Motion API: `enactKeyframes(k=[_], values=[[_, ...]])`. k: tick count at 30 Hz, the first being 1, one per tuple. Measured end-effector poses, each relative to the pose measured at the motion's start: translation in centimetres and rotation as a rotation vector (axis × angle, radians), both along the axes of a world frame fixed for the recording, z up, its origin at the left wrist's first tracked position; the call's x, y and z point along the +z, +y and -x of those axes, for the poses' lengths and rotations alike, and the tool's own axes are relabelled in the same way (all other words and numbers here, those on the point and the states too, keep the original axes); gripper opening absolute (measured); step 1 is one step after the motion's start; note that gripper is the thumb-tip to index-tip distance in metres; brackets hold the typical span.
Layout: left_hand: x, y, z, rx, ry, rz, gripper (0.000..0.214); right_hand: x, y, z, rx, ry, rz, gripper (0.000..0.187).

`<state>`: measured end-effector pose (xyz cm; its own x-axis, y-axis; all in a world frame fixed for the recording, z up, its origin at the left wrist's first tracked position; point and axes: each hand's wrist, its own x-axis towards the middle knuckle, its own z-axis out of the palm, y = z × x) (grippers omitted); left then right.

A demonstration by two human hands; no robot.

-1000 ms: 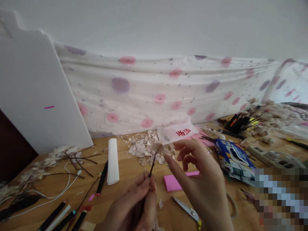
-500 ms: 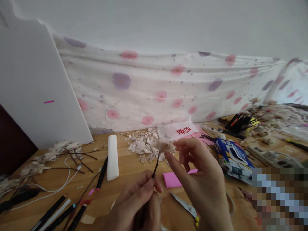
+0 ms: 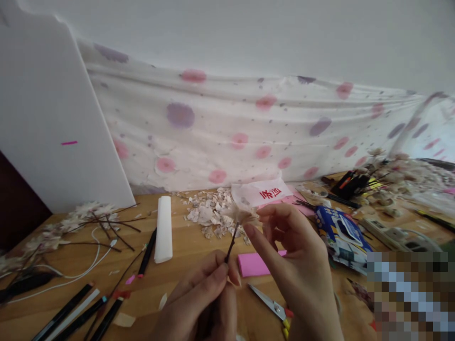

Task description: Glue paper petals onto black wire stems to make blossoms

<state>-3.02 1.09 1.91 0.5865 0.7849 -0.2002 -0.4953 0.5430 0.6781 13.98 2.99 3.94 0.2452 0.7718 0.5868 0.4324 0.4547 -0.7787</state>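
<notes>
A pale beige artificial flower [image 3: 241,216] on a thin dark stem [image 3: 232,242] stands upright at the middle of the view. My left hand [image 3: 202,293] pinches the stem between thumb and fingertips, below the bloom. At the flower's right edge is my right hand [image 3: 293,255], its thumb and index finger bent and apart around the petals; whether they touch a petal I cannot tell. Behind the bloom lies a heap of loose pale petals [image 3: 209,210]. Scissors [image 3: 268,300] with yellow and red handles rest under my right wrist, close to a folded pink paper strip [image 3: 250,265].
A white paper roll [image 3: 163,229] and several markers [image 3: 108,319] lie on the left, near finished flower branches [image 3: 88,215] and a white cable. On the right are a blue packet [image 3: 343,232], a power strip [image 3: 382,232] and more flowers [image 3: 401,163]. A white board [image 3: 64,118] leans at the left.
The view has shifted slightly, so the table items sit a little further left and the scissors' red handle shows. Both hands keep nearly the same pose around the flower.
</notes>
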Motion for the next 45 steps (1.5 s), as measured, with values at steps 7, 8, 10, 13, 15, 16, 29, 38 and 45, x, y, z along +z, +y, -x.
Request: enactKeyframes(k=[7,8,10,13,15,16,29,38,45], values=[[-0.1,-0.1,-0.9,-0.002,-0.1,0.024,0.022,0.1,-0.1,0.0,0.028,0.004,0.011,0.013],[0.0,-0.1,-0.9,-0.008,-0.109,0.038,0.023,0.1,-0.1,0.0,0.033,0.008,0.019,0.013],[0.2,-0.3,-1.0,-0.009,-0.12,0.058,0.026,0.0,-0.1,-0.1,0.046,0.01,0.027,0.013],[0.2,-0.4,-1.0,0.015,-0.124,0.032,0.026,-0.1,0.0,-0.2,0.057,0.014,0.027,0.013],[0.1,-0.5,-1.0,0.015,-0.12,0.025,0.022,-0.2,0.0,-0.2,0.062,0.022,0.029,0.013],[0.1,-0.5,-1.0,0.008,-0.121,0.034,0.02,-0.2,0.0,-0.2,0.064,0.03,0.036,0.013],[-0.2,-0.3,-1.3,0.035,-0.026,0.094,0.022,-0.2,0.1,-0.2,0.096,0.057,0.061,0.012],[0.3,0.1,-0.9,0.005,-0.048,0.075,0.021,-0.4,0.2,-0.4,0.138,0.069,0.048,0.011],[0.1,-0.2,-0.7,0.01,0.017,0.111,0.019,-0.4,0.6,-0.5,0.139,0.097,0.07,0.008]])
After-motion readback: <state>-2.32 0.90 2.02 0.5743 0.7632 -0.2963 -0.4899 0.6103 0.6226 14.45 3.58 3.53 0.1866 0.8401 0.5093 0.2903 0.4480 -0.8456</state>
